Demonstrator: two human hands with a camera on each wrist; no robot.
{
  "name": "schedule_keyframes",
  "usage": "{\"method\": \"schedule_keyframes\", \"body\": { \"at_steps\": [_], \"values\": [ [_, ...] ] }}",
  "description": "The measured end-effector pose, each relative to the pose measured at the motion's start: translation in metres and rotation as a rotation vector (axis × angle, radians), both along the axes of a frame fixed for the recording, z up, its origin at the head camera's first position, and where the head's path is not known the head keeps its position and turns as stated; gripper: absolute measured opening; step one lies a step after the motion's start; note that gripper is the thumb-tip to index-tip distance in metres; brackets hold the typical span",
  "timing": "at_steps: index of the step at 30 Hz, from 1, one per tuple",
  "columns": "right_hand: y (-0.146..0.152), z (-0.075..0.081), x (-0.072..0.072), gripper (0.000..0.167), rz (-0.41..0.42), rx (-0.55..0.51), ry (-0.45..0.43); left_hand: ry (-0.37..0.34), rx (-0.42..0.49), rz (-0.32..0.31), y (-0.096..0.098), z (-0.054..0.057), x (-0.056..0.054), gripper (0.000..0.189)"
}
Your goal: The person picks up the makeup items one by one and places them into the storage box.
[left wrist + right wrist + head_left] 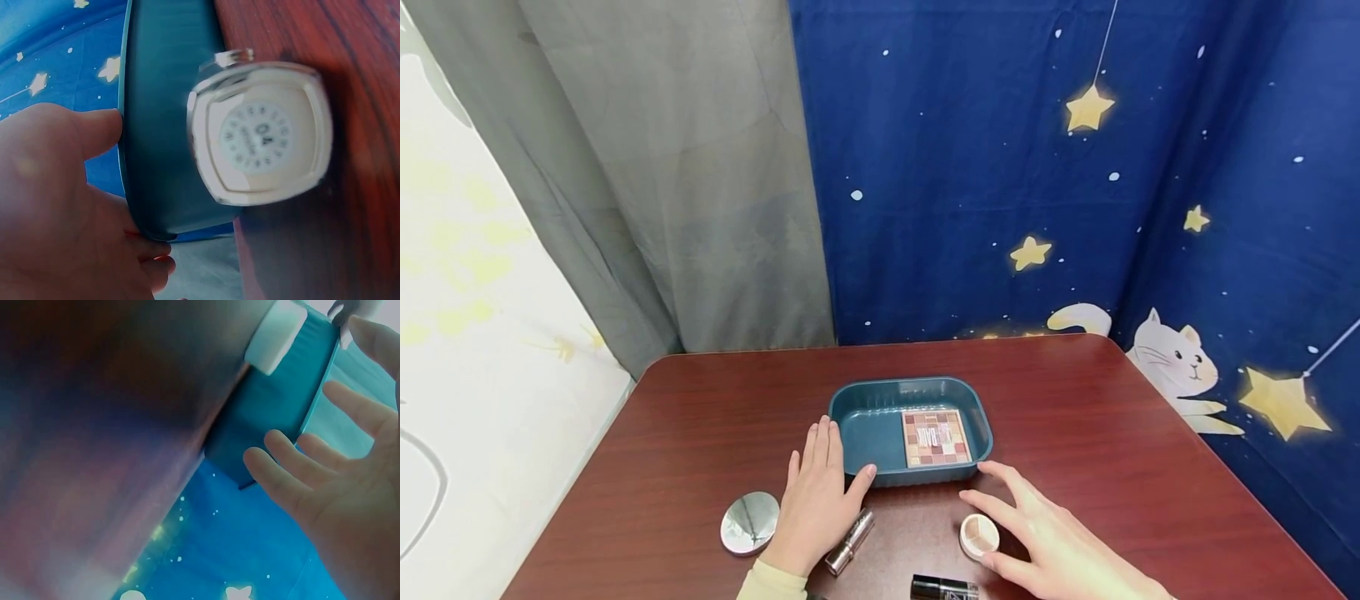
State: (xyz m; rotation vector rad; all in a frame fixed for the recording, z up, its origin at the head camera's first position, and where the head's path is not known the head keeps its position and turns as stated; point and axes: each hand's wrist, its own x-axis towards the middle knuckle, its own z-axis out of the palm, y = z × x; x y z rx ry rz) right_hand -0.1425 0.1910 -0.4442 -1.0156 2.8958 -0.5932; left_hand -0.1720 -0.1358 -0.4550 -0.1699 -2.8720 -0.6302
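Note:
A dark teal tray (868,437) stands on the table, with an eyeshadow palette (936,437) lying in its right half. My left hand (820,500) lies with straight fingers at the tray's front left corner, its thumb by the front wall. Close beside that hand is a lipstick tube (850,542); its square base (259,137) carries a label reading 04 in the left wrist view. My right hand (1045,533) has its fingers spread, the index fingertip near the tray's front right corner. Between its thumb and fingers sits a small round concealer pot (979,536) on the table, apparently not gripped.
A round mirror-topped compact (750,522) lies left of my left hand. Near the bottom edge of the head view lies a black tube (943,587), partly cut off. Behind the reddish-brown table (1097,433) hang a grey curtain and a blue star-patterned curtain.

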Motion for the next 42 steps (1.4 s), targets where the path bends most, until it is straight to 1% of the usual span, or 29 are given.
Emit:
{"method": "schedule_keyframes", "body": {
  "at_steps": [3,5,8,11,14,17,22,24,27,30,35,42],
  "values": [
    [-0.002,-0.002,0.002,0.057,0.009,-0.018,-0.028,-0.001,-0.002,-0.001,0.000,0.000,0.000,0.086],
    [-0.003,-0.002,0.002,0.057,0.007,-0.018,-0.066,-0.004,-0.002,-0.002,0.000,0.001,0.000,0.086],
    [-0.005,-0.002,0.001,0.058,0.005,0.008,-0.136,-0.008,-0.004,-0.003,-0.001,0.001,0.000,0.087],
    [-0.007,-0.003,-0.002,0.058,0.039,0.041,-0.178,-0.006,-0.005,-0.003,-0.001,0.001,0.000,0.087],
    [-0.010,-0.006,-0.003,0.056,0.093,0.064,-0.154,-0.004,-0.003,-0.005,-0.001,0.000,-0.001,0.086],
    [-0.010,-0.009,-0.003,0.052,0.151,0.074,-0.080,-0.003,0.003,-0.009,-0.001,-0.001,-0.001,0.086],
    [-0.010,-0.011,-0.004,0.041,0.244,0.049,0.025,-0.014,0.010,-0.013,-0.001,-0.001,0.000,0.086],
    [-0.010,-0.010,-0.005,0.040,0.274,0.041,0.037,-0.018,0.009,-0.011,-0.001,0.000,0.000,0.087],
    [-0.010,-0.008,-0.005,0.044,0.308,0.036,0.021,-0.017,0.004,-0.009,-0.002,0.000,-0.001,0.087],
    [-0.011,-0.007,-0.006,0.045,0.314,0.037,-0.014,-0.012,0.005,-0.008,-0.002,0.002,-0.001,0.087],
    [-0.011,-0.005,-0.006,0.043,0.288,0.055,-0.052,0.003,0.016,-0.014,-0.002,0.003,0.001,0.086],
    [-0.011,0.000,-0.007,0.040,0.285,0.052,-0.012,-0.012,0.004,-0.013,-0.003,0.003,0.000,0.088]
  ]
}}
